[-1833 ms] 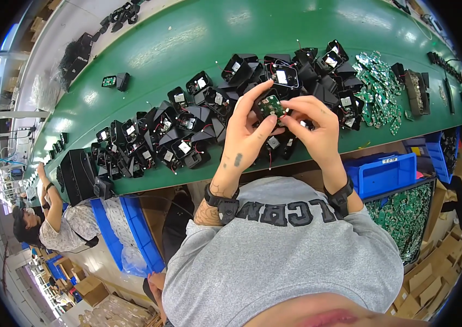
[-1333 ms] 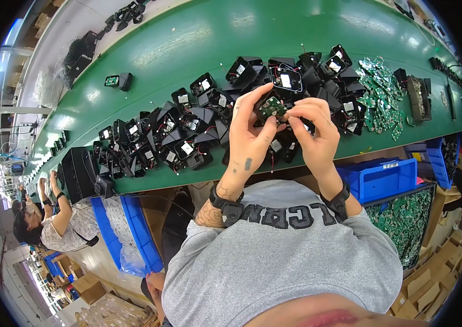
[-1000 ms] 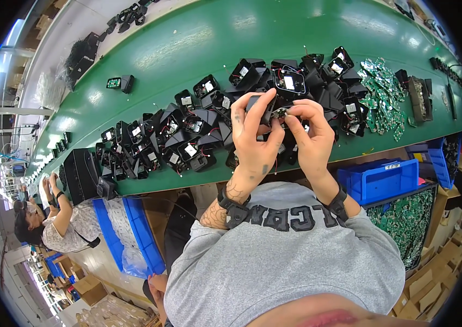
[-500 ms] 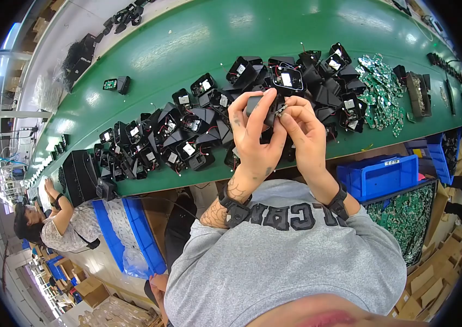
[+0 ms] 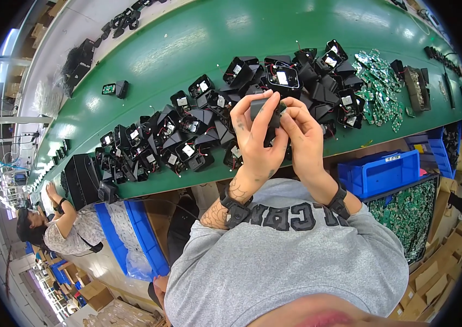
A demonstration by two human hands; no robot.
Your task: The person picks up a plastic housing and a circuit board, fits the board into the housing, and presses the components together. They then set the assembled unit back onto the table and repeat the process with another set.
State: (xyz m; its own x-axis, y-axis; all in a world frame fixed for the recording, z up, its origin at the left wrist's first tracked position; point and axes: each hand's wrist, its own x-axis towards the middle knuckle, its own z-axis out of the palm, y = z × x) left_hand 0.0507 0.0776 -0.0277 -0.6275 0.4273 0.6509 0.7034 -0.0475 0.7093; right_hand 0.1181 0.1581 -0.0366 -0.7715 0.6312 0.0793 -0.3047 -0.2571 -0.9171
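Observation:
In front of my chest, above the table edge, my left hand [image 5: 259,150] is closed around a black plastic housing [image 5: 257,108]. My right hand [image 5: 306,139] pinches a small circuit board [image 5: 282,108] at the housing's right side; fingers hide most of it. Whether the board sits inside the housing or only touches it, I cannot tell. Beyond and to the left of my hands lies a heap of similar open black housings [image 5: 205,115] with white parts and thin red wires inside. A pile of loose green circuit boards [image 5: 379,92] is to the right.
A housing with a green board [image 5: 110,88] lies apart at the left of the green table [image 5: 160,52]. A narrow box of small parts [image 5: 417,90] stands far right. Below the edge are a blue bin [image 5: 383,173] and a tray of boards [image 5: 405,223]. Another person [image 5: 65,226] works at left.
My right fingers have brought the circuit board closer against the housing. The housing has turned slightly in my left hand, and the view has shifted a little.

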